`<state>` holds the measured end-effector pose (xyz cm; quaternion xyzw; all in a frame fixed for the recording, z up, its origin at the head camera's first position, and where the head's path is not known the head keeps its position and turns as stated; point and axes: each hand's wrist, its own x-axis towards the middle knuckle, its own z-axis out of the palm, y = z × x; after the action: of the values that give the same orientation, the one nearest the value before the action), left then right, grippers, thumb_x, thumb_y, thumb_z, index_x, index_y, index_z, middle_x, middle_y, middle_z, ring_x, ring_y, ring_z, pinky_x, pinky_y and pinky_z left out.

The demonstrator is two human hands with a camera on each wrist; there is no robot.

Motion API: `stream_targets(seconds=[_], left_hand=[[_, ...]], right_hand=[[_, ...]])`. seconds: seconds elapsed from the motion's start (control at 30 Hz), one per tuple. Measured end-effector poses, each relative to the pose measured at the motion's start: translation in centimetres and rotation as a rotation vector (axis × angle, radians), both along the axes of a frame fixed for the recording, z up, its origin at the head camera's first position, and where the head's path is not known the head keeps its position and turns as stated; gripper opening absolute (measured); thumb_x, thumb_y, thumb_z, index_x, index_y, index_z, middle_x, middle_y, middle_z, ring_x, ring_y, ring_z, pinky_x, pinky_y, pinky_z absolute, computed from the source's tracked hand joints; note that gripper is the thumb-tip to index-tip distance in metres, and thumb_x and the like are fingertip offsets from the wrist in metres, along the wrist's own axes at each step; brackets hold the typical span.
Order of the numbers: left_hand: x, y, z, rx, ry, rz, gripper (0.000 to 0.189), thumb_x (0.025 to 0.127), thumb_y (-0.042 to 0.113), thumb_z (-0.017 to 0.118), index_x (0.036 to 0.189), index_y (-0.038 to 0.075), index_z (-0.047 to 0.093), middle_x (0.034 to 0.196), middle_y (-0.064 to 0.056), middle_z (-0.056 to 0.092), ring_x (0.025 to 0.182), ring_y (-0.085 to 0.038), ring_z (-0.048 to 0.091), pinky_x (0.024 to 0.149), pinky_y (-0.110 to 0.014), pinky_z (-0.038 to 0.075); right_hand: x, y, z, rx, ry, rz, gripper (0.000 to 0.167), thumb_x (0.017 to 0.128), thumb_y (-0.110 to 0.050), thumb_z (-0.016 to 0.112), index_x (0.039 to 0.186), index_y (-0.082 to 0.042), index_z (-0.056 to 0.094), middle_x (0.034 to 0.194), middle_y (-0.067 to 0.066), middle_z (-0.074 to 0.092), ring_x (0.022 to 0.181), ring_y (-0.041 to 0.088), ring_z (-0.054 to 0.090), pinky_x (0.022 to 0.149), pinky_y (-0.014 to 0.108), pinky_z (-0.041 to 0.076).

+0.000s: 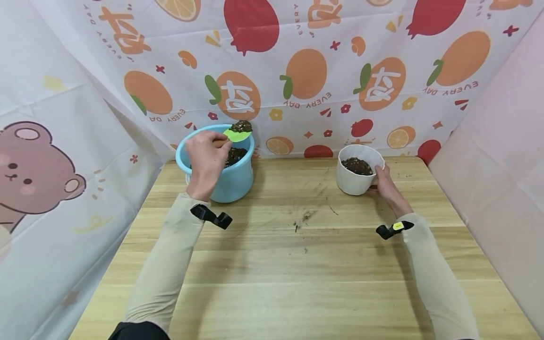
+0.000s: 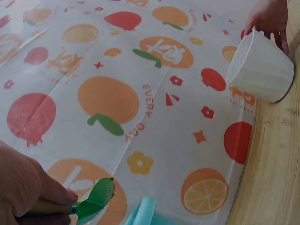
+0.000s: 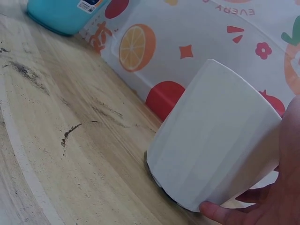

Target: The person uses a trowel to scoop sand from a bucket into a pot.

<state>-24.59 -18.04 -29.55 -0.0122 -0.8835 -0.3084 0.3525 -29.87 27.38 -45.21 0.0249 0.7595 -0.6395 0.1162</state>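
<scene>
Fingers of your left hand (image 1: 206, 153) clamp the trowel (image 1: 237, 136) over the blue bucket (image 1: 233, 183); hold the heaped soil (image 1: 242, 126) level, your right hand (image 1: 388, 185) gripping the white pot (image 1: 352, 183) to the bucket's right.

Blue bucket (image 1: 233, 183), plain white pot (image 1: 352, 182)

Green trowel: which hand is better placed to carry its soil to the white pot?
Probably the left hand: it grips the green trowel, heaped with soil, at the blue bucket. The right hand holds the white pot, so can perhaps steady it.
</scene>
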Motion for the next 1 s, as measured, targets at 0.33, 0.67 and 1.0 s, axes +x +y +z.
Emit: stream_targets(seconds=[0.33, 0.67, 1.0], left_hand=[[-0.5, 2.8, -0.2, -0.034, 0.042, -0.092, 0.011, 0.085, 0.005, 0.080, 0.093, -0.002, 0.081, 0.090, -0.020, 0.078, 0.088, -0.035, 0.075, 0.086, -0.048, 0.058], [-0.7, 6.1, -1.1, -0.059, 0.014, -0.162, 0.012, 0.086, 0.008, 0.079, 0.094, -0.001, 0.081, 0.093, -0.018, 0.078, 0.092, -0.034, 0.073, 0.090, -0.047, 0.057], [-1.1, 9.2, -1.0, -0.080, 0.009, -0.214, 0.012, 0.085, 0.006, 0.079, 0.096, 0.000, 0.080, 0.095, -0.016, 0.078, 0.094, -0.032, 0.074, 0.093, -0.048, 0.055]], right_hand=[[-0.1, -0.3, 0.0, 0.006, -0.013, -0.007, 0.066, 0.107, -0.045, 0.008, 0.159, -0.021, -0.023, 0.166, 0.024, -0.005, 0.134, 0.060, 0.037, 0.113, 0.059, 0.042], [0.1, -0.8, 0.1, -0.060, -0.021, -0.027, 0.065, 0.107, -0.043, 0.009, 0.160, -0.022, -0.022, 0.167, 0.021, -0.010, 0.137, 0.064, 0.031, 0.117, 0.065, 0.032], [0.2, -0.5, 0.1, -0.013, -0.013, -0.005, 0.063, 0.108, -0.041, 0.008, 0.159, -0.022, -0.024, 0.167, 0.020, -0.009, 0.134, 0.059, 0.038, 0.115, 0.063, 0.037]])
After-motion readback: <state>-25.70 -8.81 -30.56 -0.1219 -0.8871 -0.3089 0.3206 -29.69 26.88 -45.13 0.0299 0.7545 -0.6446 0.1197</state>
